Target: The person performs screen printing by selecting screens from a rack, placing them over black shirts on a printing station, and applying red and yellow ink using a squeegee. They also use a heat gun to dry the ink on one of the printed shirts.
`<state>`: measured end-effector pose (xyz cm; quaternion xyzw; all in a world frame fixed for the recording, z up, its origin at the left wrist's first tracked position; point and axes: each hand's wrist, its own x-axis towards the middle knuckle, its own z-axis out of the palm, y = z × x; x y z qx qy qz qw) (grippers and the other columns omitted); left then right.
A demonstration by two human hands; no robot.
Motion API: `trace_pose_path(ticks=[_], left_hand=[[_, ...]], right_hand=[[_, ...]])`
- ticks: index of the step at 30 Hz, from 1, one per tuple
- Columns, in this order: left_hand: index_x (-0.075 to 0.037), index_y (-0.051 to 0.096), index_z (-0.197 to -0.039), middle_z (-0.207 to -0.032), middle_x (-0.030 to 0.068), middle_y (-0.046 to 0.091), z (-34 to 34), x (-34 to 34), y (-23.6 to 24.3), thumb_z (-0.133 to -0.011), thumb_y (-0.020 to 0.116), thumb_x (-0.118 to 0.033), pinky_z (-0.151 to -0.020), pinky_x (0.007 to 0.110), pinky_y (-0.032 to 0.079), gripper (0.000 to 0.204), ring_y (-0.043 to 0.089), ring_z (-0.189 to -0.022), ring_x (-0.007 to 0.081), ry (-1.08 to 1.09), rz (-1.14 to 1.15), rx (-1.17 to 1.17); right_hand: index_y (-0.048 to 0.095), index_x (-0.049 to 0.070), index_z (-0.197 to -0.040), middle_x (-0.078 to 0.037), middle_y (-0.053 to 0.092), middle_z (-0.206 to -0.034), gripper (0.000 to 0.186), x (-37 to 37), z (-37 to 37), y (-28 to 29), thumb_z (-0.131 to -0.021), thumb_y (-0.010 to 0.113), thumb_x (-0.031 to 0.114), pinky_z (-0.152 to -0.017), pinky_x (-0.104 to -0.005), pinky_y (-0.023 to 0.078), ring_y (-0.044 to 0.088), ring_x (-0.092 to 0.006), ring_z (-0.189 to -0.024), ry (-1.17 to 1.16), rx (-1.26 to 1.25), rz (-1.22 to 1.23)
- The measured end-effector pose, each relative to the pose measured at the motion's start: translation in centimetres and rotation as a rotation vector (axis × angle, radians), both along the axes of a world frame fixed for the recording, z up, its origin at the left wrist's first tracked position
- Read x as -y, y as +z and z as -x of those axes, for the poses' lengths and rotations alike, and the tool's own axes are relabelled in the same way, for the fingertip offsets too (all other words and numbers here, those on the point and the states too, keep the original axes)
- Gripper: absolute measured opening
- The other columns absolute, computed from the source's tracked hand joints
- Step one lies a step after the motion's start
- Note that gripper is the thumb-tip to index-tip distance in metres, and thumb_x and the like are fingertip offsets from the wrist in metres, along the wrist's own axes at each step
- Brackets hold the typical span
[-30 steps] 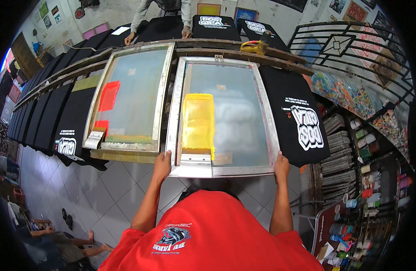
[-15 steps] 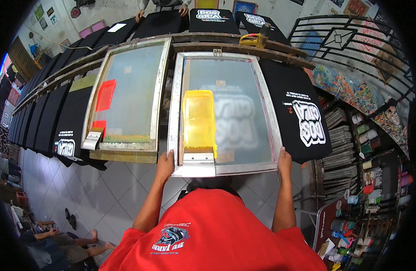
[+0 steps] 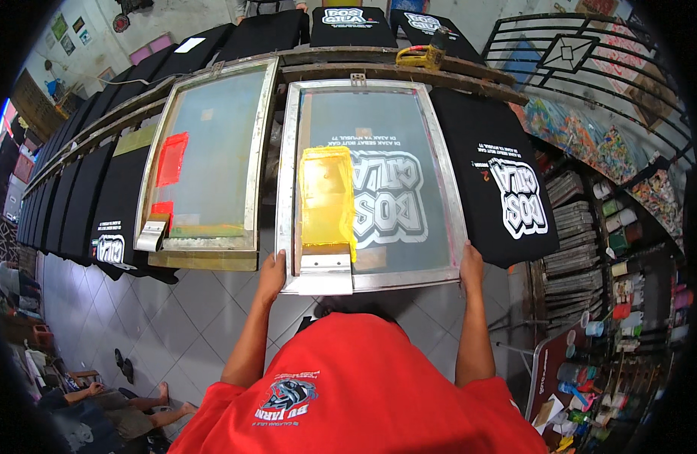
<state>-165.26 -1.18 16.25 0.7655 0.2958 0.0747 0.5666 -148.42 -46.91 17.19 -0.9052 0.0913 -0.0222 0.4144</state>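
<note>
A long printing surface (image 3: 409,69) runs across the upper part of the view, curving away to the left, with a row of black T-shirts (image 3: 76,204) laid flat along it. Below it lies a pale tiled floor (image 3: 174,318).

At the centre, a metal-framed printing screen (image 3: 439,189) lies over one shirt, and a bold white lettered print shows through its mesh. A yellow squeegee (image 3: 327,200) coated in yellow ink rests on the left half of the mesh, its grey handle end (image 3: 324,272) lying over the near rail of the frame.

The left hand (image 3: 273,274) grips the near left corner of this screen, fingers curled over the frame's edge. The right hand (image 3: 471,265) grips the near right corner, fingers wrapped on the rail in the same way. Both forearms reach up from the lower edge, above a red shirt (image 3: 364,386) worn by the person.

Just left of the held screen lies a second framed screen (image 3: 205,155), its mesh marked with red patches. To the right of the held screen, a black T-shirt with a finished white print (image 3: 507,185) lies flat on the surface.

At the far edge of the surface sits a small yellow tool (image 3: 418,54). At the right, shelves hold paint pots and jars (image 3: 613,227). In the lower left corner, another person's bare legs (image 3: 136,405) rest on the floor.
</note>
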Motion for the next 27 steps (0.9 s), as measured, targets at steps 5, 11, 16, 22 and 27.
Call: trace_pose_path(ticks=[5, 11, 16, 22, 27], left_hand=[[0.007, 0.061, -0.108, -0.094, 0.0122, 0.066, 0.1, 0.1, 1.1, -0.099, 0.047, -0.036, -0.077, 0.032, 0.047, 0.046, 0.059, -0.083, 0.0177, -0.007, 0.063, -0.031], [0.01, 0.063, -0.102, -0.09, 0.0171, 0.065, -0.6, -0.5, 0.1, -0.095, 0.053, -0.042, -0.077, 0.035, 0.046, 0.053, 0.058, -0.081, 0.0225, 0.056, -0.034, -0.179], [0.011, 0.061, -0.106, -0.096, 0.0189, 0.066, -0.5, -0.5, 0.2, -0.095, 0.053, -0.039, -0.079, 0.035, 0.046, 0.051, 0.059, -0.085, 0.0226, 0.015, -0.008, -0.179], [0.009, 0.063, -0.107, -0.098, 0.0208, 0.068, -0.5, -0.4, -0.3, -0.095, 0.052, -0.04, -0.081, 0.037, 0.048, 0.051, 0.064, -0.089, 0.0254, 0.012, 0.034, -0.057], [0.008, 0.063, -0.106, -0.097, 0.0287, 0.066, -0.7, -0.5, -0.6, -0.093, 0.052, -0.041, -0.082, 0.042, 0.048, 0.052, 0.064, -0.094, 0.0403, -0.015, 0.006, -0.037]], right_hand=[[0.055, -0.003, -0.124, -0.019, 0.06, -0.12, 0.047, 2.7, 0.9, -0.1, -0.1, 0.042, 0.035, -0.099, -0.0343, 0.039, 0.054, -0.027, -0.116, 0.117, -0.034, -0.237], [0.051, -0.002, -0.128, -0.022, 0.06, -0.12, 0.042, 1.2, 2.6, -1.2, -0.098, 0.047, 0.027, -0.098, -0.0384, 0.041, 0.056, -0.0345, -0.113, 0.089, 0.132, -0.182], [0.054, -0.001, -0.123, -0.021, 0.059, -0.116, 0.045, -1.0, 3.6, 2.5, -0.09, 0.059, 0.029, -0.096, -0.043, 0.042, 0.055, -0.037, -0.11, 0.083, 0.371, 0.233], [0.055, 0.002, -0.119, -0.017, 0.055, -0.121, 0.06, -13.6, 9.2, 9.0, -0.074, 0.075, 0.034, -0.098, -0.0421, 0.041, 0.052, -0.0349, -0.113, 0.983, 0.351, 0.189], [0.056, 0.003, -0.114, -0.013, 0.059, -0.11, 0.057, -23.6, 11.0, 9.2, -0.066, 0.079, 0.025, -0.09, -0.0418, 0.045, 0.056, -0.0318, -0.104, 1.187, 0.363, 0.352]])
